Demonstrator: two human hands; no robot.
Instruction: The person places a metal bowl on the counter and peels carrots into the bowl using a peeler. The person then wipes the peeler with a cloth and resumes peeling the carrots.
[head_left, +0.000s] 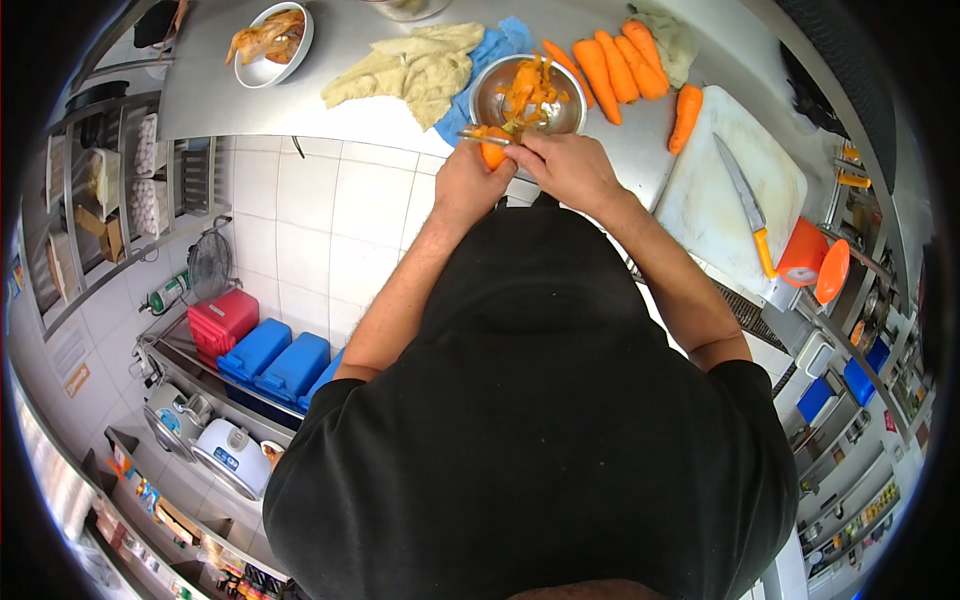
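Note:
My left hand (468, 182) is closed round a carrot (493, 154), held at the near edge of the steel counter. In my right hand (572, 168) is a peeler (484, 137), its metal head lying across the carrot. Most of the peeler's handle is hidden by my fingers. Just beyond both hands stands a steel bowl (577, 112) with orange peelings (532, 90) inside. Several whole carrots (621, 68) lie to the right of the bowl. One more carrot (685, 118) rests beside the white cutting board (690, 205).
On the board lies a knife (742, 190) with a yellow handle. An orange kitchen scale (803, 252) stands by its near corner. Left of the bowl are a blue cloth (490, 50) and a beige cloth (425, 70). A white bowl (290, 65) holds cooked-looking meat (272, 38).

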